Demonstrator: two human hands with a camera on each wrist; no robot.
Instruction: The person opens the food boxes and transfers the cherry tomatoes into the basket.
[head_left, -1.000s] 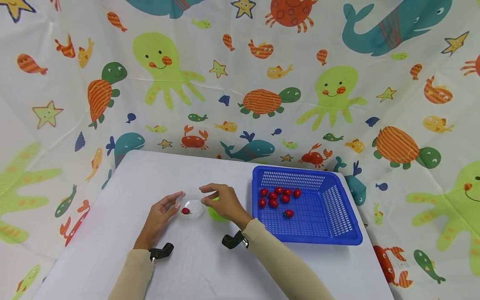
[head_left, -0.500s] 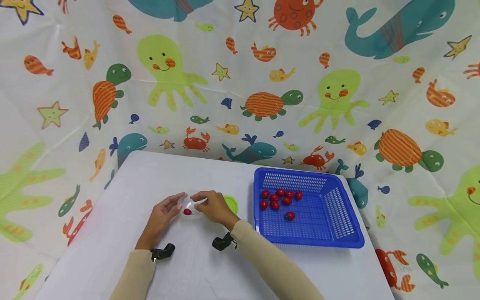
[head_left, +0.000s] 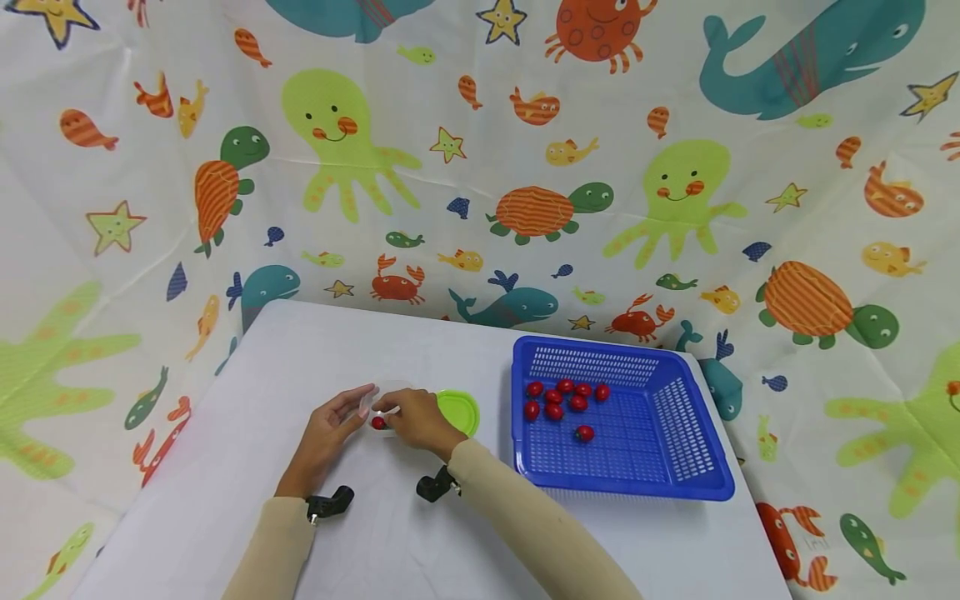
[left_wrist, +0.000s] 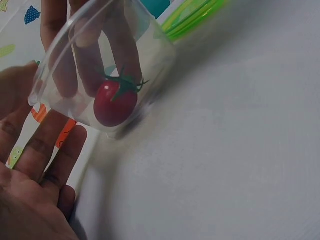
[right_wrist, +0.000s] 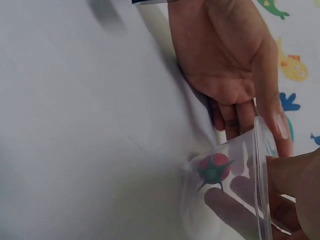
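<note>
A clear plastic tub [left_wrist: 161, 62] is tilted, with a single red cherry tomato [left_wrist: 115, 106] and its green calyx lying inside. My left hand [head_left: 326, 429] holds the tub at its rim between thumb and forefinger, the other fingers loosely spread beneath. Extended fingers of my right hand [head_left: 420, 421] reach over the rim into the tub, one fingertip right by the tomato's stem. In the right wrist view the tomato [right_wrist: 220, 164] shows through the wall, with a right fingertip beside it. My right thumb is mostly hidden in the wrist views.
A lime-green round lid [head_left: 459, 411] lies on the white table [head_left: 420, 542] just right of my right hand. Further right stands a blue perforated basket [head_left: 637, 450] with several cherry tomatoes [head_left: 578, 402]. Behind hangs a sea-animal curtain [head_left: 480, 125].
My right hand has moved left from over the green lid to the tub, its fingers now inside by the tomato. The lid is now uncovered; my left hand stays at the tub.
</note>
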